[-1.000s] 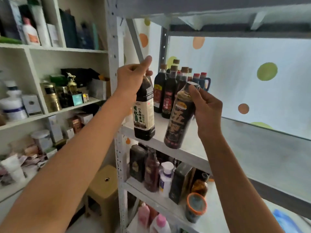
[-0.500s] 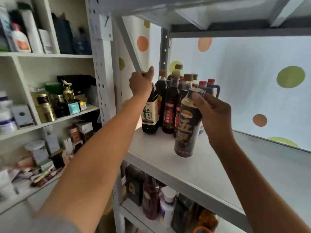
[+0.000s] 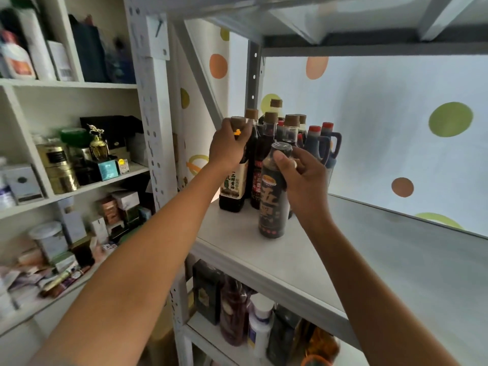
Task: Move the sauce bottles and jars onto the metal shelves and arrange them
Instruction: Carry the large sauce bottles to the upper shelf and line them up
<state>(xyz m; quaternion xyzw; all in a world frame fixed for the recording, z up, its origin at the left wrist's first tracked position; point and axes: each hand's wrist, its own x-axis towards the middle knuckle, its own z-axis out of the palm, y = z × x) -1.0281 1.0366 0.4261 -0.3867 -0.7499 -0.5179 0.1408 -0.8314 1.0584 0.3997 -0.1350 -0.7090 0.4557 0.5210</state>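
Observation:
My left hand [image 3: 229, 146] grips the neck of a dark soy sauce bottle with a white label [image 3: 233, 188], which stands on the metal shelf [image 3: 343, 262] at the left of a cluster of brown-capped bottles [image 3: 272, 133]. In front of that cluster stands a black bottle with a dark printed label [image 3: 274, 204]; my right hand [image 3: 303, 178] holds it by the neck and cap. Behind are dark jugs with red caps [image 3: 323, 140].
The shelf stretches bare to the right, against a dotted white wall [image 3: 396, 141]. A lower shelf holds more bottles [image 3: 237, 313]. White wooden shelving [image 3: 66, 180] at the left is crowded with boxes and jars. A steel upright [image 3: 155, 128] stands beside my left arm.
Both bottles have gone from held in the air at the shelf's front edge to standing on the shelf near the cluster. The view has moved closer.

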